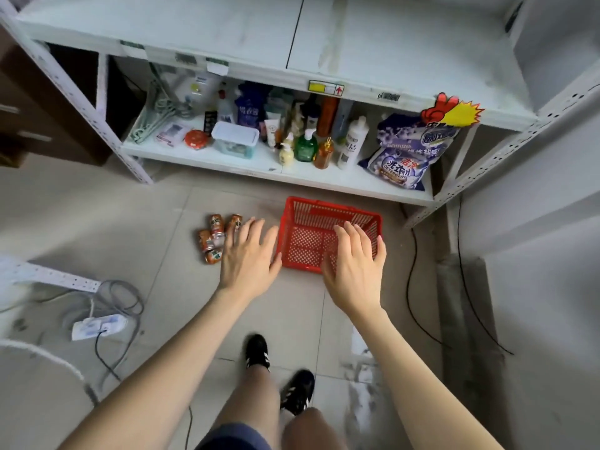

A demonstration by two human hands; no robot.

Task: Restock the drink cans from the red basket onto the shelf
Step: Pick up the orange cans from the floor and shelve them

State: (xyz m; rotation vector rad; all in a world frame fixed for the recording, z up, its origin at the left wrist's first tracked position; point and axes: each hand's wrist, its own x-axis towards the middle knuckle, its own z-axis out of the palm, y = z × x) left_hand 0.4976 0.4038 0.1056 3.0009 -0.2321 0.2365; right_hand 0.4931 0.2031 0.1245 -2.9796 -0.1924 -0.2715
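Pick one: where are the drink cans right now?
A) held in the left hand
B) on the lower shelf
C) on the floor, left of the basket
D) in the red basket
C: the cans lie clustered on the floor left of the red basket, and the left hand is open with nothing held.

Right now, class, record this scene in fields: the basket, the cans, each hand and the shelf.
red plastic mesh basket: on the pale floor tiles; nothing visible inside
orange drink cans: four, lying on the tiles left of the basket
left hand: open, fingers spread, beside the cans
right hand: open, over the basket's near side
white metal shelf: lower board holds bottles and a purple detergent bag
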